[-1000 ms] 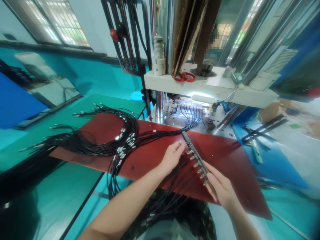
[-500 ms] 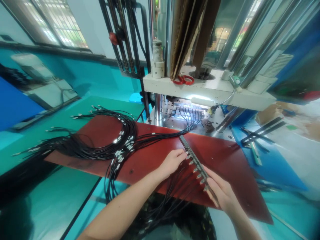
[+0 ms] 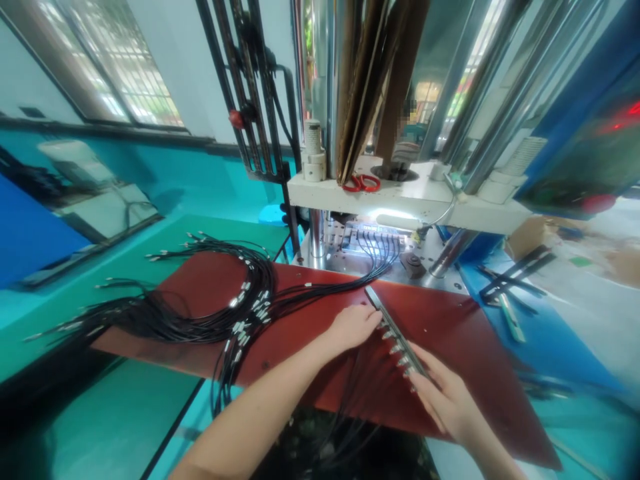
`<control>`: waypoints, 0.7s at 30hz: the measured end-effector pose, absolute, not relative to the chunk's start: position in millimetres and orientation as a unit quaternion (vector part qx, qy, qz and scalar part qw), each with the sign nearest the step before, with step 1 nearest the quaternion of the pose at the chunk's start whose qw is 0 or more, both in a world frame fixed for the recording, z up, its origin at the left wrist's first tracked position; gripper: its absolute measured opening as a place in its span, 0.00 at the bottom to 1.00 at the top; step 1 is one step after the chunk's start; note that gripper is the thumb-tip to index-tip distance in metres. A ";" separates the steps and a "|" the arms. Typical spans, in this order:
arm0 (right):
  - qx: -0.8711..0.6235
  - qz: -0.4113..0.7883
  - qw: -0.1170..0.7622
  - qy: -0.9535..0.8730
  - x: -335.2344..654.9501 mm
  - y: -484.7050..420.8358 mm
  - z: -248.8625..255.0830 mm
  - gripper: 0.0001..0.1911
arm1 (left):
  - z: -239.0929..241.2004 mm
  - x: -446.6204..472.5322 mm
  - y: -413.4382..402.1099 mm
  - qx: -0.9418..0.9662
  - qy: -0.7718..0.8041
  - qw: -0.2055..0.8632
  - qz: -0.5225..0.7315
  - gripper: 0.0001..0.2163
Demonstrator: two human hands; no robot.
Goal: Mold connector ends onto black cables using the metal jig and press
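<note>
A narrow metal bar fixture (image 3: pixel 403 342), with a row of small cable connectors (image 3: pixel 395 348) along its left side, is held at a slant over the reddish-brown board (image 3: pixel 465 360). My right hand (image 3: pixel 447 393) is closed around the bar's near end, thumb on the left side and fingers on the right. My left hand (image 3: pixel 354 327) pinches at a connector near the bar's far end; its fingertips cover most of that piece. Thin black cables (image 3: pixel 353 380) hang from the connectors toward my lap.
A large bundle of black cables (image 3: pixel 200 327) with pale ends lies on the board's left. Behind the board stands a press (image 3: pixel 415 207) with several cables in its lit mould (image 3: pixel 373 237). Red-handled scissors (image 3: pixel 361 183) rest on its plate. Tools, including a cutter (image 3: pixel 511 319), lie right.
The view has tilted, so the scene sits slightly lower. My right hand still holds the bar; the fingers of my left hand have shifted slightly along its connector side, more curled now.
</note>
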State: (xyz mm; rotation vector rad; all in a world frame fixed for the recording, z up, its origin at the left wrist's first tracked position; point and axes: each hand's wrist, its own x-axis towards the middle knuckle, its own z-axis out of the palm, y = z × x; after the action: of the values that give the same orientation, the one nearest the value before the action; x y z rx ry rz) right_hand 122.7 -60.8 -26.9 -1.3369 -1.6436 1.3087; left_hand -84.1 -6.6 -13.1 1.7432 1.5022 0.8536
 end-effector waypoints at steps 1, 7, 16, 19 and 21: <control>-0.518 0.484 0.324 -0.626 126.2 -60.0 -27.2 0.28 | -9.0 -86.2 -1.6 0.687 0.600 0.278 0.302 0.16; -0.560 0.229 0.223 -0.765 156.8 -56.7 -46.1 0.19 | -9.0 -94.6 30.8 0.680 0.703 -0.008 0.208 0.14; -0.464 0.120 0.070 -0.875 152.3 -8.3 -30.4 0.10 | -33.0 -83.9 53.8 0.702 0.688 -0.036 0.179 0.09; -0.460 0.231 0.105 -0.851 131.4 64.6 8.4 0.14 | -34.4 -86.3 54.1 0.708 0.680 -0.038 0.186 0.08; -0.537 0.266 0.176 -0.781 112.3 122.4 26.4 0.13 | -35.0 -87.9 53.7 0.710 0.677 -0.035 0.192 0.07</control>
State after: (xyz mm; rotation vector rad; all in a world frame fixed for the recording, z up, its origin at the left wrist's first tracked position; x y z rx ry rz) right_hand 112.3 122.4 26.4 -1.5221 -2.2114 0.7535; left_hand -87.9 53.7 -35.0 2.2821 2.1744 0.6155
